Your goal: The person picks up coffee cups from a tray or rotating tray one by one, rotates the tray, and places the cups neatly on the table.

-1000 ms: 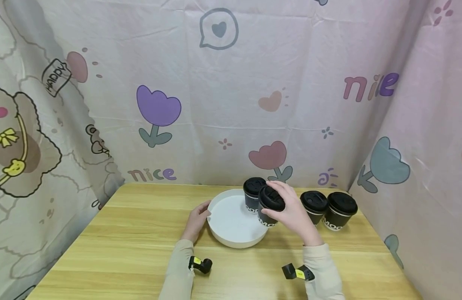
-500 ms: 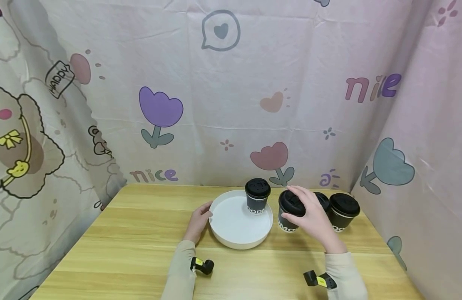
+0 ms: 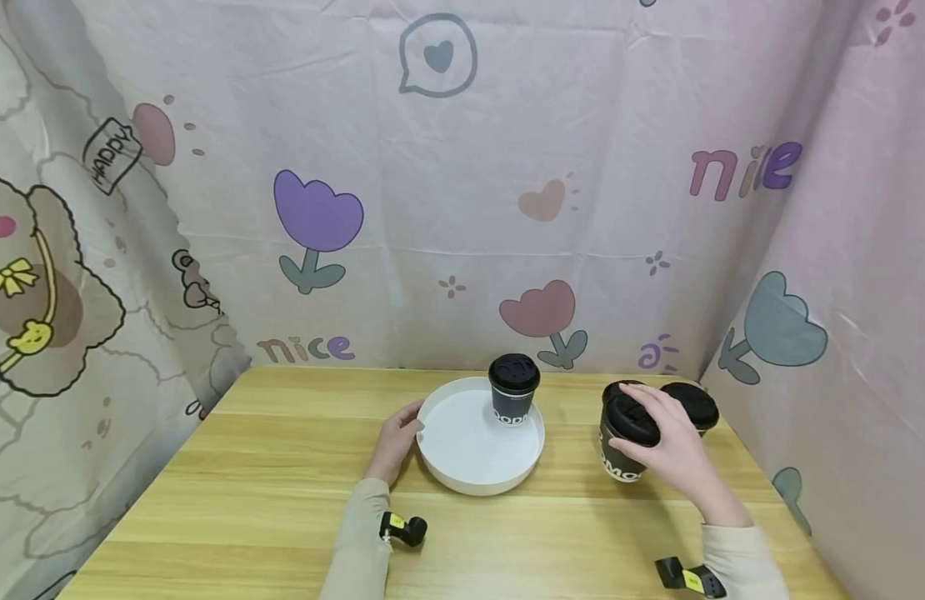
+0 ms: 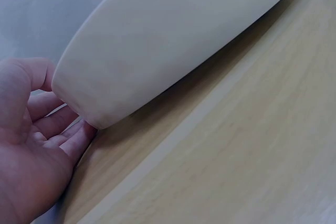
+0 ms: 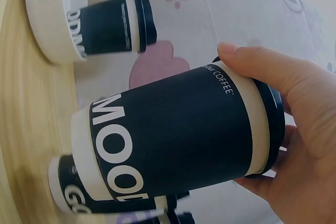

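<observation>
My right hand (image 3: 676, 442) holds a black paper coffee cup (image 3: 620, 454) around its dark lid, fingers on one side and thumb on the other. In the right wrist view the cup (image 5: 173, 135) shows large white lettering and seems raised off the table. My left hand (image 3: 396, 443) grips the left edge of a round white tray (image 3: 481, 483); its fingers lie against the tray's outer wall (image 4: 157, 45) in the left wrist view. A second lidded cup (image 3: 512, 392) stands upright inside the tray, near its back right.
Two more lidded cups stand at the right: one (image 3: 616, 388) mostly hidden behind the held cup, another cup (image 3: 691, 406) partly behind my right hand. The wooden table (image 3: 282, 467) meets a patterned curtain (image 3: 432, 208) at the back and sides.
My right hand has carried its cup rightward, from over the tray's right side to in front of the cups at the right. The left hand, tray and cup inside it have stayed put.
</observation>
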Demonstrator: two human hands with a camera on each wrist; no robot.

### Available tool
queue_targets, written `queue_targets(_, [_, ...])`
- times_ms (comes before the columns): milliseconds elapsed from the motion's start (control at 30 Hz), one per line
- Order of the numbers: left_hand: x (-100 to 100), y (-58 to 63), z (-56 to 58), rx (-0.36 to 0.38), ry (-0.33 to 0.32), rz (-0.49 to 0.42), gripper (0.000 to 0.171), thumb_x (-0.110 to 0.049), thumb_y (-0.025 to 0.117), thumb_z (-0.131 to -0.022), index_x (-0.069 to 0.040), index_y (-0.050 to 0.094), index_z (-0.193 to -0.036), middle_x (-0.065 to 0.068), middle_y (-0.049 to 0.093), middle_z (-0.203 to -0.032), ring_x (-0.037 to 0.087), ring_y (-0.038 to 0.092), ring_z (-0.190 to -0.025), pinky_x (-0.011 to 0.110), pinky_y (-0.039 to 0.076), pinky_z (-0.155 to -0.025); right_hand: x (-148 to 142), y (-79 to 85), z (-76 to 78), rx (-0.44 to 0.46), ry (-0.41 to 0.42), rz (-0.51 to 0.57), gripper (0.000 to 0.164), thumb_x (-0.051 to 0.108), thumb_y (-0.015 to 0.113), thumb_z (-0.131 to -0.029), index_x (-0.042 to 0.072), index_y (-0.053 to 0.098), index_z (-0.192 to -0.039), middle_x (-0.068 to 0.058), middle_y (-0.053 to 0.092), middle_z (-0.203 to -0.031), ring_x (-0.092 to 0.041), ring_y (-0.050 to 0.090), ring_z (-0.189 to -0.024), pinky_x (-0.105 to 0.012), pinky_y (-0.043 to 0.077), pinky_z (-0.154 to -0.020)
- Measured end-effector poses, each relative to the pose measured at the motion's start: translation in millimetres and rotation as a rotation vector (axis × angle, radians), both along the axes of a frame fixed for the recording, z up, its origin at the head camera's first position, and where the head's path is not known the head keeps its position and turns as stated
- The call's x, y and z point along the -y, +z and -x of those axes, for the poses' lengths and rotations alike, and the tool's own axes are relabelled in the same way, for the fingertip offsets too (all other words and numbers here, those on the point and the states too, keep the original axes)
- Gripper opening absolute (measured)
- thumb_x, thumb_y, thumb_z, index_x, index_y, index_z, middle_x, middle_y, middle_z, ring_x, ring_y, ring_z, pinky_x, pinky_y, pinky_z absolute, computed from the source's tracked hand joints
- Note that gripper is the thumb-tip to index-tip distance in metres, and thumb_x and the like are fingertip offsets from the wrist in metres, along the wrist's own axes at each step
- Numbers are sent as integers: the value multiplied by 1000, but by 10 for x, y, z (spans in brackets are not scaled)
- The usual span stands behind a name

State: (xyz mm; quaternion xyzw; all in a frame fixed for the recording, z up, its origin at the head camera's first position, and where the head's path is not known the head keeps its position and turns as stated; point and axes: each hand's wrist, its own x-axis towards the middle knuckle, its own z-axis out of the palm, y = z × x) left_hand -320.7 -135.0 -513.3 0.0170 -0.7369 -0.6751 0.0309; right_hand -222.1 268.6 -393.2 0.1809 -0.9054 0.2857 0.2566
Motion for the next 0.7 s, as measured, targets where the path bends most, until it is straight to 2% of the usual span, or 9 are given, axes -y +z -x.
queue_targets(367, [-14, 2, -16, 2, -3, 0, 52, -5, 51, -90, -3, 48, -142, 18, 49, -147, 34, 43, -138, 48, 37, -115, -290, -3, -99, -39, -20, 18, 74, 14, 87, -66, 6, 56, -133, -25, 50, -133, -47, 42, -120, -61, 35, -92])
queue_targets(533, [-10, 3, -7, 7, -5, -12, 53, -5, 51, -90, -3, 48, -142, 18, 48, -147, 34, 42, -138, 47, 37, -115, -411, 37, -130, 5, -44, 24, 76, 17, 86, -69, 8, 53, -137, -27, 48, -137, -48, 41, -120, -62, 34, -91])
queue_targets(700, [-9, 5, 0, 12, -5, -12, 52, -5, 50, -90, -3, 48, -142, 18, 47, -148, 33, 42, -138, 47, 38, -115, -549, 50, -141, 71, -90, -1, 79, 23, 84, -73, 6, 48, -140, -31, 47, -139, -52, 38, -121, -68, 33, -91])
